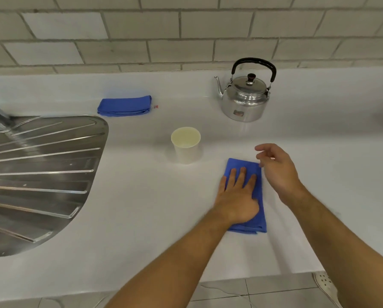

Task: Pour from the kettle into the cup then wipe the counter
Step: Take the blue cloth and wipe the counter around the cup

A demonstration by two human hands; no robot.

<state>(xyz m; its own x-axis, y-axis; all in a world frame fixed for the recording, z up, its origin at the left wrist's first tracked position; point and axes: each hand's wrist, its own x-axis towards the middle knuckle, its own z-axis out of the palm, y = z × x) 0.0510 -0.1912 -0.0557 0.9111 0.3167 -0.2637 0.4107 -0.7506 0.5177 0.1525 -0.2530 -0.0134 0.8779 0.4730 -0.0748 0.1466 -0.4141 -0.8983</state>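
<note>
Fingers (241, 174) of my left hand (238, 196) lay spread flat on the blue cloth (258, 210); my right hand (277, 170) hovered loosely open beside it.

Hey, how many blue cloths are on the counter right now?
2. One blue cloth lies flat under the left hand, right of the cup. A second folded cloth sits farther back near the sink drainboard.

Left hand (238, 194) lies flat, fingers spread — right hand (277, 167) hovers (fingers loosely curled).
</note>
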